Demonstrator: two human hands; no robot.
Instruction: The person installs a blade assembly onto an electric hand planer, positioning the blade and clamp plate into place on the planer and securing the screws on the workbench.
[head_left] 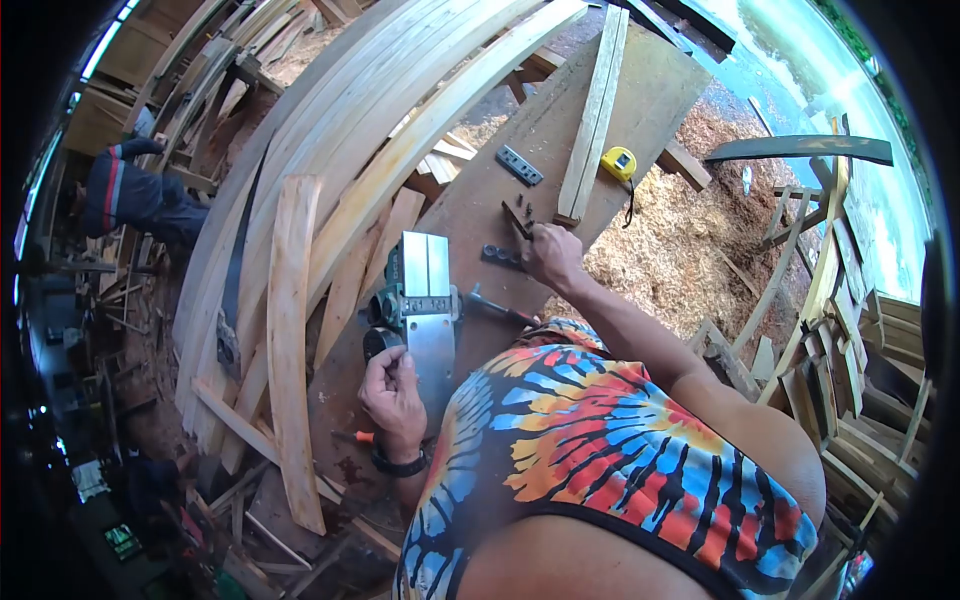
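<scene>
An electric planer (425, 295) lies upturned on the wooden board, its flat metal sole facing up. My left hand (393, 400) is at the planer's near end, its fingers pressed together; whether they hold something small is hidden. My right hand (550, 255) is closed on a thin dark piece (516, 220) beside some small dark bits. Just left of that hand is a dark metal bar with holes (502, 257). A second slotted metal piece (519, 165) rests farther up the board. A hammer-like tool (503, 308) lies between the planer and my shirt.
A yellow tape measure (619, 163) sits beside long wooden strips (598, 110). Curved planks (370, 190) fill the left side. An orange-handled tool (353, 437) lies near my left wrist. Another person (135, 190) bends at far left. Shavings (680, 240) cover the ground at right.
</scene>
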